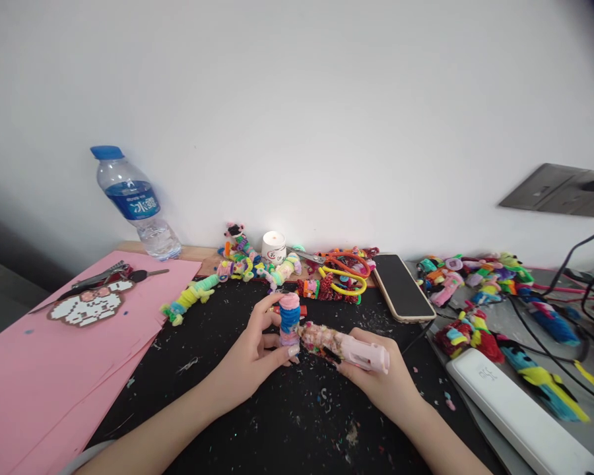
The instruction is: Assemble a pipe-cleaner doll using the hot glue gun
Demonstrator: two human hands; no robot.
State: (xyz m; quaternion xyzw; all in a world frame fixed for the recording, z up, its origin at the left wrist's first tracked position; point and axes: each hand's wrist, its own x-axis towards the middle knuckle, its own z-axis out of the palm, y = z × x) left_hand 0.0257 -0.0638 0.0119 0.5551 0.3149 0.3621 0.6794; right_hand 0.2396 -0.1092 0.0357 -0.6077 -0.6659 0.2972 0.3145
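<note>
My left hand point(255, 353) is closed round a small upright figure of coiled pipe cleaner point(290, 320), pink at the top, blue in the middle and pink-lilac below. In my right hand point(376, 376) is a pale pink glue gun point(363, 353), its front part coated with stuck coloured fuzz. Its front end points left and is at the figure's side, by my left fingertips. I cannot tell whether the tip touches the figure. My right fingers are partly hidden beneath the glue gun. Behind my left hand, a small red object point(303, 310) is partly covered.
Fuzz scraps litter the black mat point(218, 429). Behind stand pipe-cleaner figures point(193, 297), a paper cup point(274, 247), scissors point(346, 280) and a phone point(404, 287). Pink sheets point(44, 396) and a water bottle point(136, 204) are left; a white power bank point(519, 415) and cables lie right.
</note>
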